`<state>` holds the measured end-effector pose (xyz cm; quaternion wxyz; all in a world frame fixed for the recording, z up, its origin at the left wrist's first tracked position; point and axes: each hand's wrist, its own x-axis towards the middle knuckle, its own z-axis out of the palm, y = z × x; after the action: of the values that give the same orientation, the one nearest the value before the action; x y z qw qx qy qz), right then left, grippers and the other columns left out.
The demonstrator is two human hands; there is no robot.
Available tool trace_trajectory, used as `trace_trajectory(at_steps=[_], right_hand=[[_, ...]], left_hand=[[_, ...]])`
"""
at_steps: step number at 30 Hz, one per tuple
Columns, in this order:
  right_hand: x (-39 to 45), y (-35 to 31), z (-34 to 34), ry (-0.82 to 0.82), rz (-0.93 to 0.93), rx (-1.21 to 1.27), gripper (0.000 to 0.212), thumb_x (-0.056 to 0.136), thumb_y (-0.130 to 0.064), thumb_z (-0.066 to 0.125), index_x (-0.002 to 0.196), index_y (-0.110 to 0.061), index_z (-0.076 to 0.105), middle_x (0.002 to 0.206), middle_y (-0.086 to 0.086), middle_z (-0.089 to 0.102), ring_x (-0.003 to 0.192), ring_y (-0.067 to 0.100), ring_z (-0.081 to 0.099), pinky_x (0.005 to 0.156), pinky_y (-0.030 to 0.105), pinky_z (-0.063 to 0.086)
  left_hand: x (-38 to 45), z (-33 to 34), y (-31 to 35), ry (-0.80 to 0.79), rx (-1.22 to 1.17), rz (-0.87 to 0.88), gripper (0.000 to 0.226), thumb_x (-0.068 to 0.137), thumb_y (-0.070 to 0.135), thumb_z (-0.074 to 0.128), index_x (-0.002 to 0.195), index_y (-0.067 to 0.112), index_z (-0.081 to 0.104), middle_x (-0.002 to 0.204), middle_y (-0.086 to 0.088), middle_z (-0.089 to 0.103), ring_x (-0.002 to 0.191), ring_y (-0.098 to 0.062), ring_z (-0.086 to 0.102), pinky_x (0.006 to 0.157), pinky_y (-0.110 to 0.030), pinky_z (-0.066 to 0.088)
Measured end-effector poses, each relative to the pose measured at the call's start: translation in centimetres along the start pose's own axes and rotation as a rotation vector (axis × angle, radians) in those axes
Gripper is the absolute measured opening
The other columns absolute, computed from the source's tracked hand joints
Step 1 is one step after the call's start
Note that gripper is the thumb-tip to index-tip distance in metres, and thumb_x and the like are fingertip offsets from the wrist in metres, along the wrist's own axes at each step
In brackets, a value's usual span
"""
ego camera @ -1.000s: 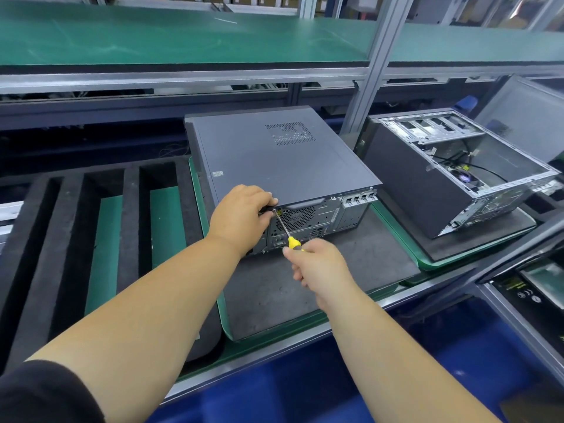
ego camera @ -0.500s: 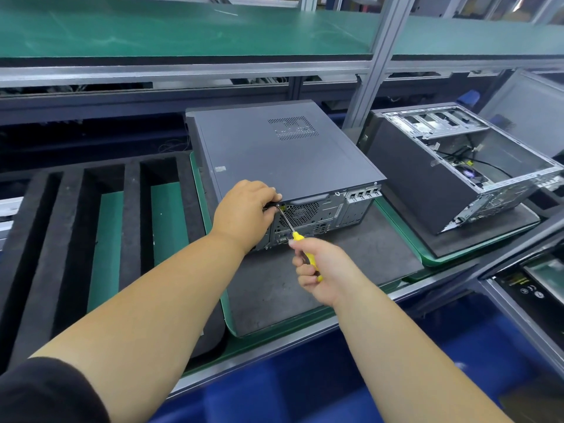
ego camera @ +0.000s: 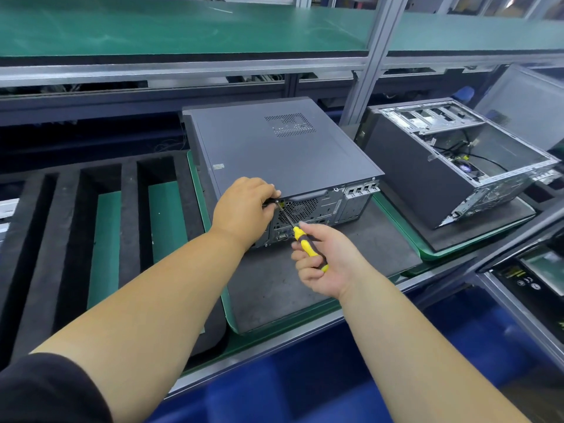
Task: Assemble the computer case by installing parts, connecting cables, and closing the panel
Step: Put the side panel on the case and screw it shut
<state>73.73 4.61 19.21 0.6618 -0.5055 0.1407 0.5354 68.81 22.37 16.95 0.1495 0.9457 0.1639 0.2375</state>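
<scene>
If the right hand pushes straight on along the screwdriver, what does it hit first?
Likely the closed case's rear panel: the screwdriver in the right hand already points at its upper left edge, beside the left hand.

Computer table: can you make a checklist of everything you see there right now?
Surface: dark mat on a green tray.
Job's things: closed computer case lying flat, panel on; yellow screwdriver, tip at the case's rear edge.
Clutter: slotted black foam holder at left.
Grippers: left hand grips the case's rear corner; right hand holds the screwdriver handle.
Cables: black wires inside the open case at right.
Surroundings: green shelf above, metal frame post, blue floor below.
</scene>
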Motion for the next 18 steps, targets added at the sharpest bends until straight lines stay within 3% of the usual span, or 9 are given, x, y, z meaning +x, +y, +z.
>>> trace_trajectory(at_steps=[2,5,6,8,10,13,14,16,18], right_hand=[[-0.1,0.8,0.4,0.182,-0.232,-0.364,0.021,0.092,-0.026,0.069,0.086,-0.011,0.055,0.064,0.001,0.048,0.044,0.009,0.04,0.039,0.022,0.027],[0.0,2.2,0.3,0.611,-0.665,-1.184,0.027,0.095,-0.044,0.061,0.089,-0.018,0.056,0.075,-0.004,0.058,0.068,0.019,0.055,0.054,0.03,0.034],[0.0,2.4,0.4,0.689,-0.736,-1.354,0.029,0.098,-0.048,0.055,0.09,-0.02,0.055,0.079,-0.004,0.059,0.071,0.021,0.055,0.054,0.03,0.033],[0.4,2.6,0.5,0.725,-0.794,-1.462,0.032,0.101,-0.047,0.048,0.085,-0.02,0.054,0.079,-0.003,0.057,0.071,0.023,0.053,0.051,0.03,0.029],[0.9,2.7,1.0,0.58,-0.718,-1.223,0.037,0.103,-0.041,0.049,0.074,-0.018,0.055,0.068,-0.002,0.053,0.064,0.023,0.049,0.048,0.029,0.028],[1.4,1.9,1.7,0.189,-0.206,-0.257,0.046,0.105,-0.039,0.046,0.074,-0.008,0.062,0.052,-0.002,0.043,0.038,0.011,0.031,0.036,0.021,0.022],[1.3,1.6,1.5,0.087,-0.064,-0.046,0.046,0.105,-0.039,0.046,0.077,-0.006,0.061,0.05,-0.003,0.04,0.035,0.008,0.027,0.032,0.019,0.02],[1.3,1.3,1.1,0.003,0.022,0.084,0.041,0.1,-0.041,0.053,0.08,-0.006,0.06,0.052,-0.002,0.041,0.035,0.006,0.027,0.031,0.017,0.02],[1.0,1.4,1.1,0.037,-0.04,-0.005,0.034,0.091,-0.039,0.068,0.081,-0.009,0.058,0.06,0.001,0.046,0.038,0.007,0.032,0.033,0.017,0.024]], left_hand=[[0.0,0.0,0.0,-0.008,0.006,-0.002,0.02,0.09,0.022,0.066,0.11,0.017,0.071,0.108,0.001,0.068,0.107,-0.025,0.055,0.091,-0.04,0.046],[0.1,0.0,0.0,-0.019,0.015,0.001,0.021,0.091,0.023,0.065,0.11,0.018,0.07,0.109,0.002,0.068,0.107,-0.024,0.055,0.092,-0.039,0.046],[0.1,0.0,0.0,-0.017,0.014,-0.001,0.021,0.091,0.023,0.065,0.11,0.018,0.07,0.109,0.002,0.068,0.107,-0.024,0.055,0.092,-0.039,0.046],[0.0,0.0,0.0,-0.011,0.007,-0.004,0.02,0.091,0.022,0.065,0.11,0.018,0.071,0.109,0.002,0.068,0.107,-0.024,0.055,0.091,-0.039,0.047],[0.0,0.0,0.0,-0.011,0.007,0.001,0.02,0.091,0.021,0.065,0.109,0.017,0.071,0.108,0.002,0.068,0.106,-0.025,0.055,0.091,-0.039,0.046],[0.1,0.0,-0.1,-0.011,0.005,0.007,0.019,0.09,0.021,0.065,0.108,0.016,0.071,0.107,0.001,0.068,0.105,-0.025,0.055,0.089,-0.04,0.046],[0.1,0.0,-0.1,-0.009,0.006,0.008,0.019,0.09,0.021,0.065,0.108,0.016,0.071,0.107,0.001,0.068,0.104,-0.025,0.055,0.089,-0.04,0.046],[0.0,0.0,-0.1,-0.004,0.008,0.009,0.018,0.09,0.021,0.065,0.107,0.017,0.071,0.106,0.002,0.068,0.104,-0.025,0.056,0.089,-0.04,0.047],[-0.1,0.0,0.0,0.007,0.003,0.011,0.018,0.09,0.02,0.066,0.106,0.017,0.071,0.105,0.001,0.069,0.103,-0.025,0.056,0.088,-0.041,0.047]])
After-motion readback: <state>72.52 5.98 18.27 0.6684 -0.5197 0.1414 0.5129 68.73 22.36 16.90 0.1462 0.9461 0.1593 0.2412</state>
